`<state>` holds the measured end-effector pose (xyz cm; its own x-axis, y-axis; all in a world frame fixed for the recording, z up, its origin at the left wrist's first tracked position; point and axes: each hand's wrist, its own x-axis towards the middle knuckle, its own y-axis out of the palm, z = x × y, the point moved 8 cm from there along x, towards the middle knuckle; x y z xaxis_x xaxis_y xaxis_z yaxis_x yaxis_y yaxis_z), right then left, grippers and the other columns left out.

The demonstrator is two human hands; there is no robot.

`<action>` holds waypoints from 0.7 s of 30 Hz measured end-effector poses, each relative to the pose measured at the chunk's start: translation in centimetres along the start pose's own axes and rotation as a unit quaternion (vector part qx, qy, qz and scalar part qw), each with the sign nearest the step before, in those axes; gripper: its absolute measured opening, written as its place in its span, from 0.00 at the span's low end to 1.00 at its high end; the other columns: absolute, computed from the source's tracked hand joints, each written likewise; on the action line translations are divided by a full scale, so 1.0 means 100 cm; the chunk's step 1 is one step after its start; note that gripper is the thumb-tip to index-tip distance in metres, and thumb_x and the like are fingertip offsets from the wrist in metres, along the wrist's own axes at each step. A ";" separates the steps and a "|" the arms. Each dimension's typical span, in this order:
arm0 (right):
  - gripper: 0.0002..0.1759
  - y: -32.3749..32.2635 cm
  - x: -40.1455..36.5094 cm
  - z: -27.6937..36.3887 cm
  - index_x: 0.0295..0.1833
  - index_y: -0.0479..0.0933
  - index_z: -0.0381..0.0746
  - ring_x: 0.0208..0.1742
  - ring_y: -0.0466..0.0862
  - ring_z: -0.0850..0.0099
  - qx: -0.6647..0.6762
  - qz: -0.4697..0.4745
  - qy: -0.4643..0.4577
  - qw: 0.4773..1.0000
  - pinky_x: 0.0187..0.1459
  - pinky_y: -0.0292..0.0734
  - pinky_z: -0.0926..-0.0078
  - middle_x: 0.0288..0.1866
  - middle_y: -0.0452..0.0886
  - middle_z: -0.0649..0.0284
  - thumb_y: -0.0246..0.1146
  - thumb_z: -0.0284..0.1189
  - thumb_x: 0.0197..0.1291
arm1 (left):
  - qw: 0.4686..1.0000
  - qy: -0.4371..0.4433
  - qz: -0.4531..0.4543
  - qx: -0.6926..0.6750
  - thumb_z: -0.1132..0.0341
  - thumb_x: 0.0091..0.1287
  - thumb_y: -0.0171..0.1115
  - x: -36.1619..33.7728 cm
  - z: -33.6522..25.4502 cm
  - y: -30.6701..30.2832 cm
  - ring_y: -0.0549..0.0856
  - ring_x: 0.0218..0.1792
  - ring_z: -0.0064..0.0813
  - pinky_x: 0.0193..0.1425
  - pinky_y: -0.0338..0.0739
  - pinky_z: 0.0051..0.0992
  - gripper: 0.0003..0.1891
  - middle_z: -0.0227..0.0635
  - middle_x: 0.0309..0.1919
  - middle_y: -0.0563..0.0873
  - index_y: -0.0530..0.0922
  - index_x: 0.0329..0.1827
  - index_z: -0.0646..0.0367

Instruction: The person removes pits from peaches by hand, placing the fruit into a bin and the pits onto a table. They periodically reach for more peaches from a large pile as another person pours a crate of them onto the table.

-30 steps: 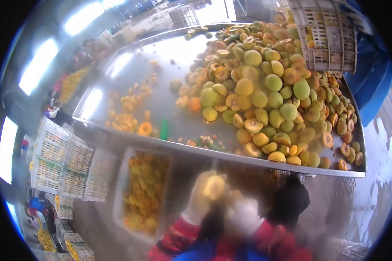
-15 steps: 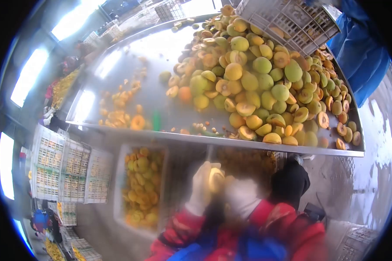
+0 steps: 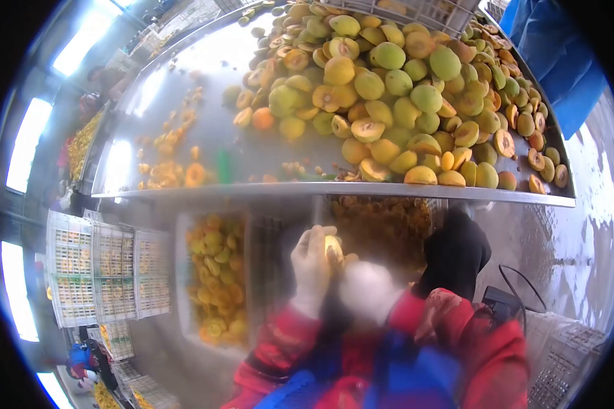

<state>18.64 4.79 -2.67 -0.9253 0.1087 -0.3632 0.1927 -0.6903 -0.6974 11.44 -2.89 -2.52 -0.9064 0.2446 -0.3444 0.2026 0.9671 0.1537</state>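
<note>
In a white glove, my left hand point(image 3: 311, 269) is closed around a yellow peach piece point(image 3: 332, 249), its cut side facing right. My right hand point(image 3: 368, 290), also gloved in white, is balled up just right of and below the peach. It is blurred, and I cannot make out what its fingers grip. Both hands are in front of the metal table's near edge point(image 3: 286, 190). On the table lies a big heap of whole and halved peaches point(image 3: 396, 102). Below to the left stands a white bin point(image 3: 182, 273) filled with peach halves.
A plastic crate point(image 3: 416, 17) rests at the heap's far side, beside a blue cloth point(image 3: 552, 61). Stacked white crates point(image 3: 109, 269) stand at the left. Small pieces point(image 3: 174, 136) and a green object point(image 3: 224, 167) lie on the table. A dark container of brown pieces point(image 3: 382, 225) sits beneath its edge.
My view has tipped down, so the table sits higher in it. The left hand still holds the peach; the right hand has shifted slightly and stays close to it.
</note>
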 end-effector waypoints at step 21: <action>0.11 0.016 -0.029 -0.012 0.26 0.74 0.30 0.16 0.76 0.73 0.456 0.238 0.083 0.854 0.17 0.71 0.74 0.20 0.77 0.60 0.60 0.29 0.49 | 0.980 -0.038 0.196 -0.011 0.68 0.72 0.52 -0.022 0.017 0.011 0.85 0.41 0.29 0.49 0.80 0.28 0.13 0.47 0.42 0.86 0.78 0.51 0.69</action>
<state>21.98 4.24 -3.48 -0.7401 -0.2918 -0.6059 0.1297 -0.9460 0.2972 14.25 -2.22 -3.15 -0.7303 0.6018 -0.3234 0.5205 0.7967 0.3072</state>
